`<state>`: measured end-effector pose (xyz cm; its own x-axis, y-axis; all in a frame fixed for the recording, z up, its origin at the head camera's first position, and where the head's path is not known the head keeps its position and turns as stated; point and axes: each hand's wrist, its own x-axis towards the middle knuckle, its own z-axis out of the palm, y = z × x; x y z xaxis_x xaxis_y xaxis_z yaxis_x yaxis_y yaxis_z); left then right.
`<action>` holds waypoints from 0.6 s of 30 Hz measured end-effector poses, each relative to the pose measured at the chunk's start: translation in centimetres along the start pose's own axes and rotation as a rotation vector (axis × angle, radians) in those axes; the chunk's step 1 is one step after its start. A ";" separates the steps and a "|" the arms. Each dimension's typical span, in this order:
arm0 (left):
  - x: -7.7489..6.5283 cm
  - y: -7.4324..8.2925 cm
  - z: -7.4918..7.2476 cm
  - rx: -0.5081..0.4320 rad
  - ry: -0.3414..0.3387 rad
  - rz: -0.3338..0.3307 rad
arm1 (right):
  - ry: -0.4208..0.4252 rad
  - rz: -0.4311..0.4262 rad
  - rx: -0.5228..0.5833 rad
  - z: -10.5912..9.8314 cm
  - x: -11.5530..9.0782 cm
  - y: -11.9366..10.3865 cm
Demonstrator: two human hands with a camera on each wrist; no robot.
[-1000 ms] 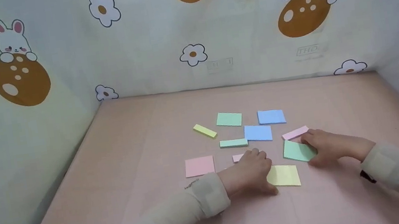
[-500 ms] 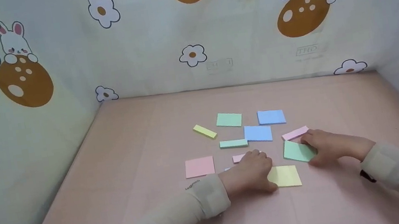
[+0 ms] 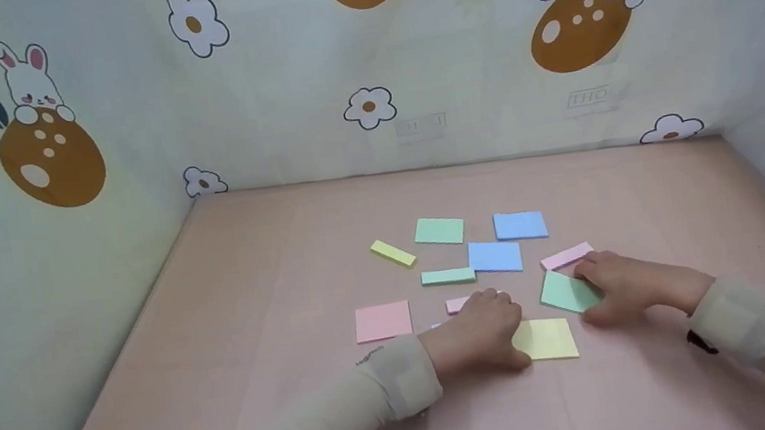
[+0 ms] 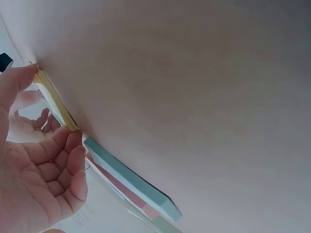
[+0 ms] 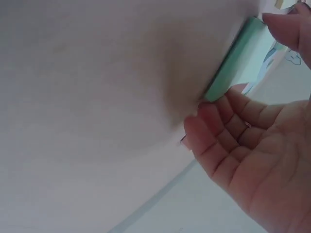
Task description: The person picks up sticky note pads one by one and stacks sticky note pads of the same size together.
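Note:
In the head view my left hand (image 3: 480, 333) holds a yellow sticky note pad (image 3: 551, 339) by its left side. The left wrist view has that yellow pad (image 4: 56, 102) on edge between thumb and fingertips. My right hand (image 3: 632, 284) grips a light green sticky note pad (image 3: 567, 291) by its right side. In the right wrist view the green pad (image 5: 235, 63) spans thumb to fingertips. A narrow pink pad (image 3: 565, 257) lies just beyond the right fingers. Another narrow pink pad (image 3: 457, 305) is partly hidden by the left hand, beside a teal-blue strip (image 4: 131, 179).
Farther back lie two blue pads (image 3: 494, 257), another green pad (image 3: 439, 231), a narrow green pad (image 3: 448, 277) and a narrow yellow pad (image 3: 393, 253). A pink pad (image 3: 383, 322) is left of the hands. Patterned cloth walls (image 3: 291, 107) border the pinkish table (image 3: 263, 278).
My right hand has shifted slightly left with the green pad, most visibly in the last half second. The left hand and yellow pad have hardly moved.

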<state>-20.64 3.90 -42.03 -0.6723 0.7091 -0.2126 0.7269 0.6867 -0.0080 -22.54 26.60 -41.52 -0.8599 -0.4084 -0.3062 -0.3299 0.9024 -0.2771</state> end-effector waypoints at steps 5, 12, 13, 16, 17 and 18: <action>0.1 0.0 0.0 -0.015 -0.009 -0.003 | 0.070 -0.015 -0.046 0.7 0.7 -0.7; 0.0 0.0 0.1 -0.030 -0.009 -0.006 | 0.074 -0.008 -0.053 0.9 1.4 -1.0; -0.1 0.1 0.1 -0.027 -0.008 -0.006 | 0.073 -0.014 -0.057 0.8 1.5 -1.0; -0.1 0.1 0.1 -0.011 -0.006 -0.007 | 0.075 -0.030 -0.053 0.8 1.5 -0.9; -0.1 0.1 0.1 -0.003 -0.005 -0.006 | 0.080 -0.043 -0.053 0.8 1.5 -0.9; -0.1 0.1 0.1 0.006 -0.003 -0.005 | 0.084 -0.049 -0.053 0.8 1.5 -0.9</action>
<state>-20.52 3.86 -42.12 -0.6754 0.7053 -0.2153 0.7244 0.6892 -0.0151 -23.20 25.09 -42.42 -0.8711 -0.4416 -0.2149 -0.3910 0.8884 -0.2408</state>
